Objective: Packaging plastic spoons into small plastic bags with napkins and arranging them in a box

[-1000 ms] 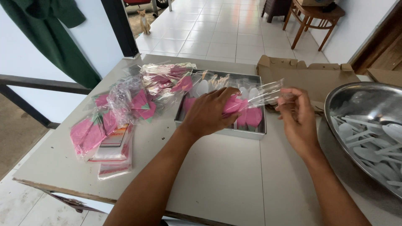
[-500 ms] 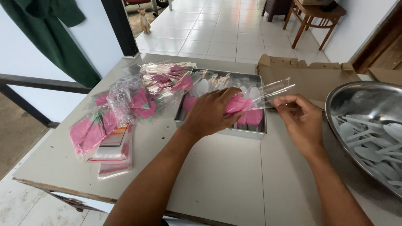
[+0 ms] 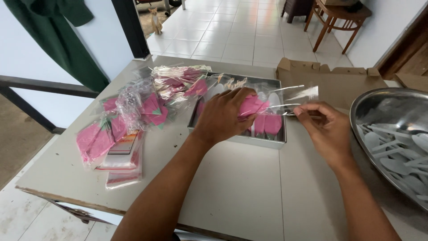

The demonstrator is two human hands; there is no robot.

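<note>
My left hand grips a folded pink napkin over a shallow metal tray. A clear plastic sleeve stretches from the napkin to my right hand, which pinches the sleeve's open end. The napkin's tip sits at the mouth of the sleeve. More pink napkins and white plastic spoons lie in the tray beneath my hands.
A heap of packed pink napkins in clear sleeves covers the table's left side, above a stack of flat bags. A large metal bowl of white plastic spoons stands at right. Cardboard lies behind the tray.
My right hand has shifted slightly left and down along the sleeve, and the sleeve has straightened. My left hand stays over the tray with the napkin.
</note>
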